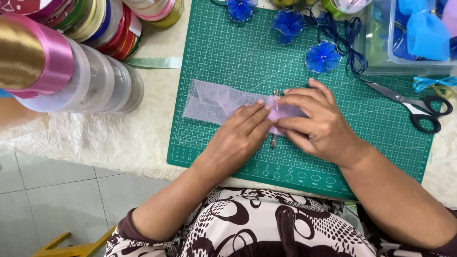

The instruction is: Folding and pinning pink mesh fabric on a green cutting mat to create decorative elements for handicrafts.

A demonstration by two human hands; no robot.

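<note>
Surface (143, 138) under a pale patterned cloth carries a green cutting mat (228, 57). Stacked ribbon spools (71, 71) crowd its left end, and a clear plastic box (381, 52) of blue fabric sits at the far right. On the mat's middle lies a strip of sheer lilac fabric (209, 102). Left hand (238, 138) presses flat on it, fingers together. Right hand (319, 126) pinches the strip's folded end, its grip clamped on the fabric beside a small metal clip (275, 139). Black-handled scissors (414, 107) lie to the right, and three blue fabric flowers (322, 57) lie beyond the hands.
</note>
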